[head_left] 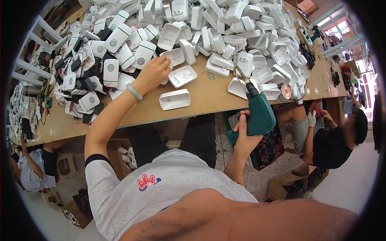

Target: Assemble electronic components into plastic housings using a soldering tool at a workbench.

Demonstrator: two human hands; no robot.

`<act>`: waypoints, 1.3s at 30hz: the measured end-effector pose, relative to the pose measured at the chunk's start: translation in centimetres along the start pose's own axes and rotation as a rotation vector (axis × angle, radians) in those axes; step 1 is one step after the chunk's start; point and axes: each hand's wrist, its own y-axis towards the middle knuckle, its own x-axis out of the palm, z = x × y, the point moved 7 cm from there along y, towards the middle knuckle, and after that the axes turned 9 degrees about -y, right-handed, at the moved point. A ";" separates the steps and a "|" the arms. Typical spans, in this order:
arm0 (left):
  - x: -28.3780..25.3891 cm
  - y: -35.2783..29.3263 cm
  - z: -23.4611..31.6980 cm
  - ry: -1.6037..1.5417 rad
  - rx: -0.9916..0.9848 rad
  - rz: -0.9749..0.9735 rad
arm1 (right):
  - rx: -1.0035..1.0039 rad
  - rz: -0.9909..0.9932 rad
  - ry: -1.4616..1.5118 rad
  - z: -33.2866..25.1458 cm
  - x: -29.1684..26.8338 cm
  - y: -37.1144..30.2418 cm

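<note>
My left hand (155,73), with a ring and a pale green bangle, reaches over the table to the front of the pile. Its bent fingers are at the left rim of a white plastic shell (176,57), and the fingertips are partly hidden. Close by lie two more open white shells, one hollow side up (183,76) and one nearer the table edge (174,99). In my right hand (244,138) is a green power screwdriver (261,115), gripped by its handle. Its long bit points away from me, toward the white shells at the right.
A large heap of white plastic shells (225,24) covers the far table (140,117). White devices with round grey patches (116,38), black parts and red wires pile up at left. A person in black (335,140) sits at right, another person (34,170) at left. Cardboard boxes (283,184) stand on the floor.
</note>
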 end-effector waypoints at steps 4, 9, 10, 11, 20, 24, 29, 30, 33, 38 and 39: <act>3.1 -0.8 0.2 0.067 0.078 -0.245 | 0.010 0.002 0.017 -0.2 -0.1 -0.4; 0.7 -1.7 -0.3 -0.276 -0.016 -0.177 | 0.021 0.021 -0.015 -0.1 -0.9 -0.3; 0.6 -1.6 -0.6 -0.355 -0.069 -0.131 | 0.019 0.027 -0.018 -0.1 -1.0 -0.2; 0.2 -1.3 0.1 -0.353 -0.074 -0.134 | 0.014 0.026 -0.015 -0.1 -0.9 -0.1; 2.7 1.5 -0.2 -0.282 -0.405 -0.082 | -0.012 0.010 0.014 -0.8 -0.1 -0.4; 3.7 1.8 0.1 -0.352 -0.257 -0.183 | -0.006 0.032 0.012 -0.7 -0.4 -0.4; 1.4 3.3 1.0 0.127 0.044 -0.099 | -0.008 0.020 0.005 -0.8 -0.3 -0.5; 1.3 3.1 0.9 0.128 0.048 -0.055 | -0.009 0.020 0.005 -0.7 -0.3 -0.5; 1.5 1.9 1.3 0.063 0.035 -0.034 | -0.004 -0.009 -0.012 -0.4 -0.3 -0.5; 0.9 2.0 2.8 0.097 0.045 -0.031 | 0.000 0.010 -0.013 -0.7 0.0 -0.7; 1.1 2.4 3.5 0.148 0.054 -0.005 | -0.003 -0.002 -0.012 -0.9 0.2 -0.7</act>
